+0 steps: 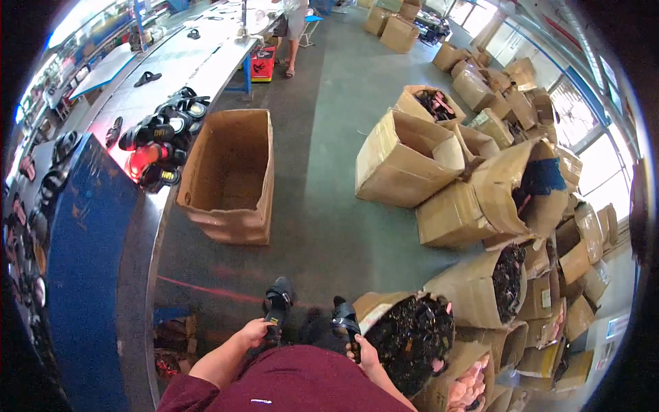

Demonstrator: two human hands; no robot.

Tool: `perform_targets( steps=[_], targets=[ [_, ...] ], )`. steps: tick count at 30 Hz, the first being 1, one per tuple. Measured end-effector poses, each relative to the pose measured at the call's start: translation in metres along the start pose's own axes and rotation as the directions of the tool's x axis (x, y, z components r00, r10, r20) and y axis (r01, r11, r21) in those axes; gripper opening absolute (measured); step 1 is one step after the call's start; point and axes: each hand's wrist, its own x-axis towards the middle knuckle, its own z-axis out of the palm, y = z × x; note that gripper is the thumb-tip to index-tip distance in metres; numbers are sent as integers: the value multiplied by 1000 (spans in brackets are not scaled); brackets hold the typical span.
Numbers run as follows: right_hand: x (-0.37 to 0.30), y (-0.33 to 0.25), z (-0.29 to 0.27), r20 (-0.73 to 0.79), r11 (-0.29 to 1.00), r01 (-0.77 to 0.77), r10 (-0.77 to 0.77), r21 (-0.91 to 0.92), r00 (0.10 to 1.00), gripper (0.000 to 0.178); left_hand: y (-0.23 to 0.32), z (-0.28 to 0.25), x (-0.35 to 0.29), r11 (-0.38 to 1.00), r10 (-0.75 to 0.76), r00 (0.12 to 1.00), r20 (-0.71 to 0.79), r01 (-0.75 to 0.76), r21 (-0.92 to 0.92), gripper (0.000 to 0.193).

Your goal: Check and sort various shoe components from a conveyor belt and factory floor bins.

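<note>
My left hand (255,332) is closed on the heel end of a black sandal (280,296), with a small yellow mark on its insole. In my right hand (366,351) is another black sandal (344,316), also gripped near the heel. Both sandals are held low in front of my body, apart from each other, toes pointing away from me. Just right of my right hand, an opened carton (374,302) is packed with small dark pieces.
A tall open cardboard box (266,206) stands ahead, beside a long worktable (180,65) carrying a pile of black sandals (165,130). Blue panelling (89,275) runs along my left. Several cartons (408,161) crowd the right side. A person (294,34) stands at the far end.
</note>
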Motion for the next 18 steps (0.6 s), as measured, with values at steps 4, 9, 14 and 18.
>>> perform_targets(
  steps=[4, 9, 14, 18],
  targets=[
    [54, -44, 13, -25, 997, -79, 79, 2, 997, 24, 47, 12, 15, 896, 37, 999, 3, -34, 444, 20],
    [140, -133, 30, -1, 982, -132, 134, -138, 991, 32, 98, 37, 70, 589, 53, 967, -248, 170, 790, 30],
    [164, -269, 38, 49, 991, -131, 129, 38, 990, 28, 213, 112, 112, 726, 202, 918, -342, 94, 681, 31],
    [203, -353, 39, -19, 994, -84, 86, 69, 996, 29, 318, 177, 134, 856, 168, 977, -130, -80, 511, 25]
  ],
)
